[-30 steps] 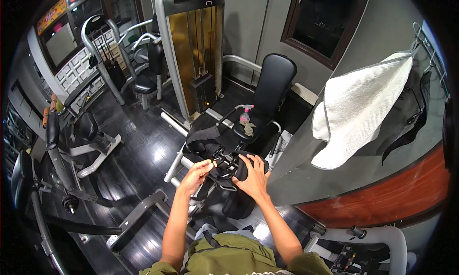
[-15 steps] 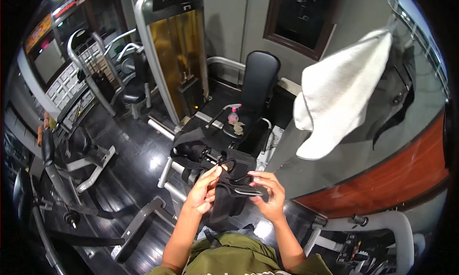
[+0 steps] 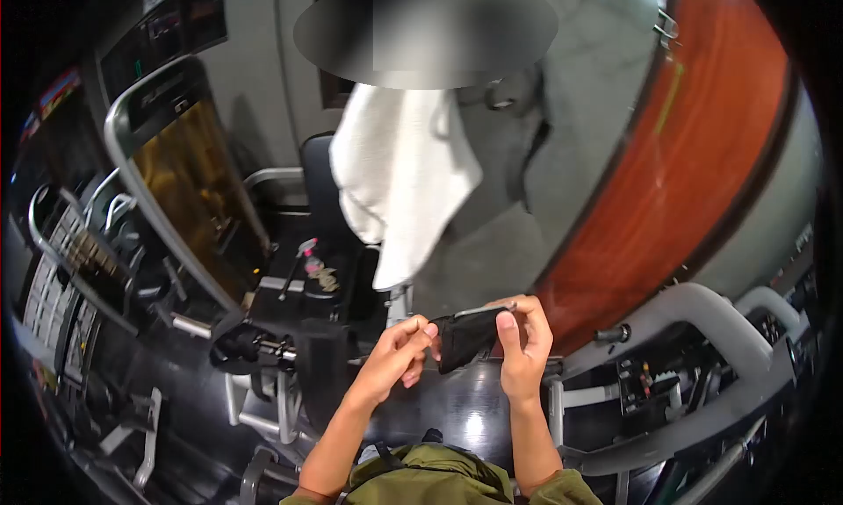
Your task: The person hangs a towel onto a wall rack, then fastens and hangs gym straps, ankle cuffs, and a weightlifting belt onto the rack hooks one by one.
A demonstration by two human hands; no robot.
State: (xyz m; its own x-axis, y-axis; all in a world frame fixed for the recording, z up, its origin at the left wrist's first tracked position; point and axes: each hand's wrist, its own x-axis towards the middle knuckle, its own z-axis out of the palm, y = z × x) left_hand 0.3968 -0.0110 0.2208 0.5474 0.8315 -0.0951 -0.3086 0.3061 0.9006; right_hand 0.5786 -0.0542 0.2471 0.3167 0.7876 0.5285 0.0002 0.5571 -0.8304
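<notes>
A small black fabric piece with a thin pale grey bar along its top edge is stretched between my two hands, in front of my body. My left hand pinches its left end with thumb and index finger. My right hand grips the right end, thumb in front and fingers curled behind the bar. Just beyond my hands hangs a white towel, its lower tip above them. What exactly the black piece is, I cannot make out.
A weight machine with a black seat stands ahead left; a spray bottle and a cloth rest on the seat. Black padded parts hang left of my hands. Grey machine framing curves at the right, below a reddish-brown wall panel.
My view has turned right, so the towel and machines appear further left. The black piece has shifted away from the padded machine parts and is now held up flatter between my hands.
</notes>
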